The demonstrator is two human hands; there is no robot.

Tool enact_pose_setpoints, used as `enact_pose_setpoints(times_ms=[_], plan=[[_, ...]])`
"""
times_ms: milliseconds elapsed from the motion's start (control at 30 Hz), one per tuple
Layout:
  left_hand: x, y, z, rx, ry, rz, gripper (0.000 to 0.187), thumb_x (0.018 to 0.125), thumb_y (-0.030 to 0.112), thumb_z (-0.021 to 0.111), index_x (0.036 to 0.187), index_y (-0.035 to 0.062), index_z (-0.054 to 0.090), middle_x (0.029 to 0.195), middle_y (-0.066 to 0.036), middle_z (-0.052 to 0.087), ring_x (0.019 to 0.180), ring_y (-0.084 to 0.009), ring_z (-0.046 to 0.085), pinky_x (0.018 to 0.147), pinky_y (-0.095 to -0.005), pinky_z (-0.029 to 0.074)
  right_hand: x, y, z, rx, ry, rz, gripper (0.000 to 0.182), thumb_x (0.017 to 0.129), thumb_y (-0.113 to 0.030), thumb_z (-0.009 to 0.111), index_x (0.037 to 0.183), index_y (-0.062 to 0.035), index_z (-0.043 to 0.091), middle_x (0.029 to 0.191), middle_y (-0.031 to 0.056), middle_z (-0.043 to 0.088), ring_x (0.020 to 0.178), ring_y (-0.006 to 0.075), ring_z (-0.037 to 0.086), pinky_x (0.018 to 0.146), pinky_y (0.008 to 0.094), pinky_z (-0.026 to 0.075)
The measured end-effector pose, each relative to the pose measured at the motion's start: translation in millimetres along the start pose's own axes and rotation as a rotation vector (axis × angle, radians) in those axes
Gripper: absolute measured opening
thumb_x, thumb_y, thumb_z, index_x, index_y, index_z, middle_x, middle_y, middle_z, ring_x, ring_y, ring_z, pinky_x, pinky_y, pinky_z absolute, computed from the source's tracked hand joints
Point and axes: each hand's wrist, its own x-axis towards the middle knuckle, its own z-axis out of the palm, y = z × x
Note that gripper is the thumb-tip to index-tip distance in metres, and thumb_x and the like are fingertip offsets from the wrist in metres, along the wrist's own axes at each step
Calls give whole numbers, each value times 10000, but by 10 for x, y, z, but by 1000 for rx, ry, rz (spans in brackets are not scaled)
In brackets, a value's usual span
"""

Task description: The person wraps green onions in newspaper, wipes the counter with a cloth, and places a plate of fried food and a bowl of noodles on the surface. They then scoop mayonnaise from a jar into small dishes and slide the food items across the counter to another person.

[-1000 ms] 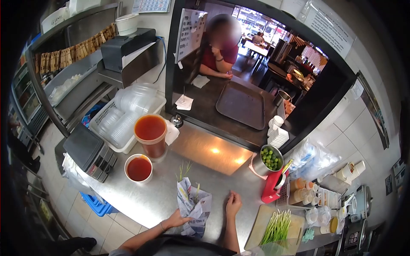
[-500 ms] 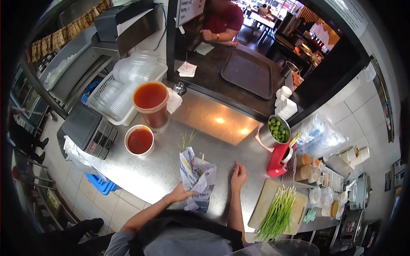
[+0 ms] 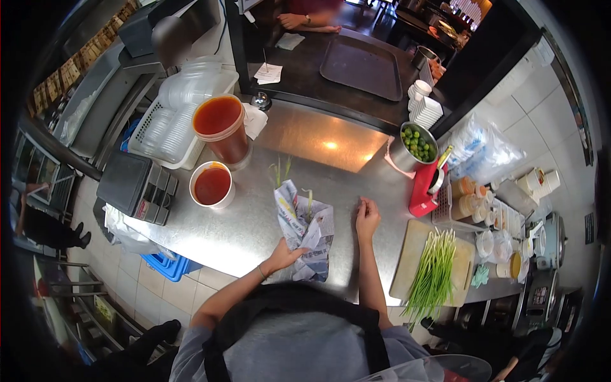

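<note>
A newspaper bundle (image 3: 316, 239) lies on the steel counter (image 3: 261, 191) in front of me, with green stalks (image 3: 280, 170) poking out of its top. My left hand (image 3: 283, 256) grips the bundle's lower left side. To the right of the bundle, my right hand (image 3: 367, 218) rests on the counter with its fingers curled; whether it holds anything small is hidden. Right of that hand, long green stalks (image 3: 431, 270) lie across a cutting board (image 3: 402, 267).
Two containers of red sauce, a tall one (image 3: 221, 130) and a low one (image 3: 212, 185), stand at left. A metal pot of green fruit (image 3: 417, 145) and a red object (image 3: 423, 191) are at right. A person's arm (image 3: 312, 22) rests beyond a black tray (image 3: 361, 67).
The camera view has shifted, and more of my torso shows. My left hand still grips the bundle, and my right hand remains curled beside it.
</note>
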Motion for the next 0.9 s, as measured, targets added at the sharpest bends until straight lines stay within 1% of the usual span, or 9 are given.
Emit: enact_pose_setpoints(times_ms=[100,300,400,600,700,767,833,867,900], plan=[[96,5,-36,6,-107,1,357,765,152,637,1057,-43,569,1024,-170,626,992,-266,594,855,-341,448,9,11,0,-23,1,-23,113,832,-33,524,873,-3,625,802,134,613,610,228,569,569,311,445],[75,-48,21,-103,-11,13,344,775,138,638,1060,-42,570,1022,-144,628,977,-234,590,853,-330,445,-4,15,2,-6,9,-26,115,825,-32,522,877,-9,623,783,134,602,594,228,557,562,313,440],[68,-129,30,-180,-7,-28,337,785,130,634,1065,-45,567,1018,-128,628,972,-209,584,849,-323,444,0,41,10,-25,52,-111,93,830,-31,543,863,1,624,691,95,566,545,136,543,523,274,431],[51,-207,28,-178,-7,-69,342,781,119,643,1059,-60,557,1004,-120,618,950,-196,570,836,-313,440,-11,-3,-6,-92,74,-152,94,824,-40,545,858,-16,630,709,112,577,574,133,571,542,289,449],[55,-122,57,-139,34,-50,337,781,121,641,1038,-77,551,997,-120,605,930,-207,558,841,-308,424,15,29,-10,-50,138,-229,130,837,-55,521,884,-42,642,790,128,614,629,224,599,575,327,460],[33,-85,79,-117,61,-61,351,784,134,639,1046,-80,544,1013,-130,598,943,-217,553,851,-310,416,22,-95,-132,163,-70,268,213,850,-89,541,1045,-60,622,850,115,639,684,201,613,618,296,486],[11,-48,119,-108,113,-58,386,787,151,638,1069,-87,524,1060,-148,576,980,-230,534,877,-320,400,-93,-72,-58,352,8,276,324,859,-100,527,1183,-85,541,975,142,621,792,254,611,715,314,486],[8,-46,112,-117,52,-96,404,786,152,639,1086,-88,514,1080,-150,568,992,-231,528,884,-322,395,-128,-36,-98,437,27,263,388,864,-105,520,1251,-97,500,1037,155,612,846,280,610,764,323,486],[22,-47,82,-133,6,-129,421,785,153,641,1102,-89,504,1100,-151,559,1003,-232,522,892,-323,390,-267,-44,-179,221,26,64,458,867,-107,508,1314,-95,408,1140,180,548,965,293,563,850,342,442]])
